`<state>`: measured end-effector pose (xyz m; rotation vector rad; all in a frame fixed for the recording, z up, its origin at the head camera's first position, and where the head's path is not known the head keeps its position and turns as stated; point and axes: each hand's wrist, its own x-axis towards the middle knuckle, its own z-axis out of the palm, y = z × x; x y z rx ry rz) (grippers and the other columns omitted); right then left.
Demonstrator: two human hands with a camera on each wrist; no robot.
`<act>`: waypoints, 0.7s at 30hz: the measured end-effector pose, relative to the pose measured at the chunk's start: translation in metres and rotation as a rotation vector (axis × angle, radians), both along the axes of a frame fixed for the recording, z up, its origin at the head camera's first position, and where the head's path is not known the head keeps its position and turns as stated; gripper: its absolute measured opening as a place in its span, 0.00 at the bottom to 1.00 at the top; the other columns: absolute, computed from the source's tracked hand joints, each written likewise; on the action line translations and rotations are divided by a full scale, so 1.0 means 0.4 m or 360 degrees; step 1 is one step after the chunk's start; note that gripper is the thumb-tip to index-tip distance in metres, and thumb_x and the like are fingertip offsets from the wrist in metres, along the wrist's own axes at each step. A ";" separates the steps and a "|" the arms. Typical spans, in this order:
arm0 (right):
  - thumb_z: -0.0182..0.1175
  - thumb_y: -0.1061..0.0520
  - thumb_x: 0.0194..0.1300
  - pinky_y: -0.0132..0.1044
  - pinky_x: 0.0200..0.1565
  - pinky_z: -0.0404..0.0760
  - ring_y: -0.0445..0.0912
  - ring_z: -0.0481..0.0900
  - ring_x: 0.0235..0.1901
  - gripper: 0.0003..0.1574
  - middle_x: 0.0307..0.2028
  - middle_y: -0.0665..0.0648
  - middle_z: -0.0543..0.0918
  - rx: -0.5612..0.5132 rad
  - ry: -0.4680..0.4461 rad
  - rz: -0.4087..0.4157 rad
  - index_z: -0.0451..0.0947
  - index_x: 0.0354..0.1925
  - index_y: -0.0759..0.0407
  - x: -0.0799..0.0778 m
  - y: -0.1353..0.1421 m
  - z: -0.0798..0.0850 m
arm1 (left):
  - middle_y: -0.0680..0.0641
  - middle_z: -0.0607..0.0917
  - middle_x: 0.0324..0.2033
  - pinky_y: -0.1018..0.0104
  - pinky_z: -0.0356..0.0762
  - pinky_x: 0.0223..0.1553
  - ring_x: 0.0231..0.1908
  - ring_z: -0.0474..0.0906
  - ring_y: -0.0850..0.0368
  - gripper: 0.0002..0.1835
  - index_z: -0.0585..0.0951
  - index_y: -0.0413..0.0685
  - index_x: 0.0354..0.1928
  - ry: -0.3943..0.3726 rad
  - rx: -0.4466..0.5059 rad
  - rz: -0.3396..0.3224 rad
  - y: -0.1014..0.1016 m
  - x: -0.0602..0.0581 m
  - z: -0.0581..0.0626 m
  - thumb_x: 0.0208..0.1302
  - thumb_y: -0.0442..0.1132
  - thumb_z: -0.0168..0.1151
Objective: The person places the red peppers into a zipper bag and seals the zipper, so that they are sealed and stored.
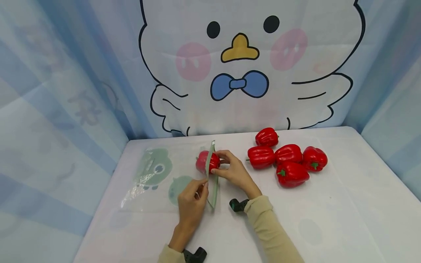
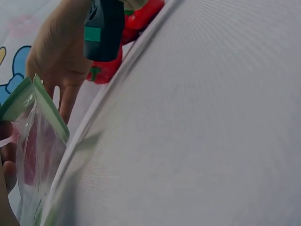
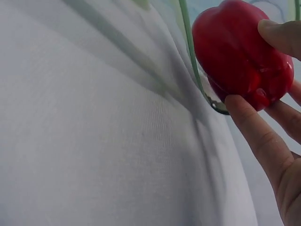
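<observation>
A clear zip bag (image 1: 154,193) with green printed cartoon shapes lies on the table, its green-edged mouth standing up and facing right. My left hand (image 1: 192,202) pinches the near part of that edge, as the left wrist view also shows at the bag's green rim (image 2: 51,108). In my right hand (image 1: 235,173) is a red bell pepper (image 1: 214,162), gripped between thumb and fingers. The pepper's left part is inside the bag mouth, seen through the plastic. The right wrist view shows the fingers and thumb around the red pepper (image 3: 240,52).
To the right on the white table (image 1: 329,219) lies a group of several red bell peppers (image 1: 288,154), close together. A curtain with a cartoon bird (image 1: 240,109) hangs behind the table. Dark wrist cameras (image 1: 238,205) sit on both wrists.
</observation>
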<state>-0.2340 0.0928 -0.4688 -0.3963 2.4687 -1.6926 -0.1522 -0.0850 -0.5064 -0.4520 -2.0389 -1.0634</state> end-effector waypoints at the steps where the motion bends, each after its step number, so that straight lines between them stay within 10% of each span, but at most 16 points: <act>1: 0.74 0.56 0.64 0.56 0.61 0.83 0.58 0.79 0.64 0.39 0.68 0.60 0.79 0.0003 0.0014 0.0002 0.70 0.70 0.53 -0.002 -0.001 -0.002 | 0.51 0.81 0.22 0.76 0.71 0.22 0.22 0.75 0.63 0.09 0.88 0.43 0.41 0.0007 0.0003 -0.0010 0.000 0.000 0.000 0.62 0.25 0.69; 21: 0.74 0.63 0.61 0.58 0.64 0.79 0.60 0.80 0.64 0.38 0.63 0.65 0.83 -0.0028 0.0051 -0.0178 0.72 0.67 0.59 -0.002 -0.046 -0.036 | 0.51 0.80 0.23 0.76 0.71 0.22 0.22 0.74 0.62 0.10 0.89 0.39 0.42 0.0033 0.0023 -0.0147 0.003 -0.004 -0.011 0.61 0.23 0.69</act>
